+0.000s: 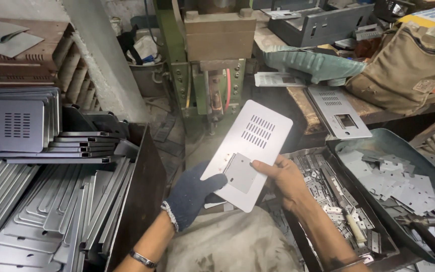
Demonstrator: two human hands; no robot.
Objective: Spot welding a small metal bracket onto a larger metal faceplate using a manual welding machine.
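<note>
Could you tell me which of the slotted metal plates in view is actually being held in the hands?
The pale slotted plate in the middle: the gloved left hand grips its lower edge and the bare right hand steadies a small square piece on it. The similar plate lies on the bench.

You are working in a tight pocket. The bin (pixel 142 176) of stacked panels (pixel 41 211) is walling off your left, and the tray (pixel 303 242) of small hinges is crowding your right, with a tub (pixel 378 138) of plates just beyond. The press (pixel 212 65) is standing ahead. Open floor (pixel 177 141) is lying between bin and press; the cloth (pixel 227 247) is filling the space below.
</note>
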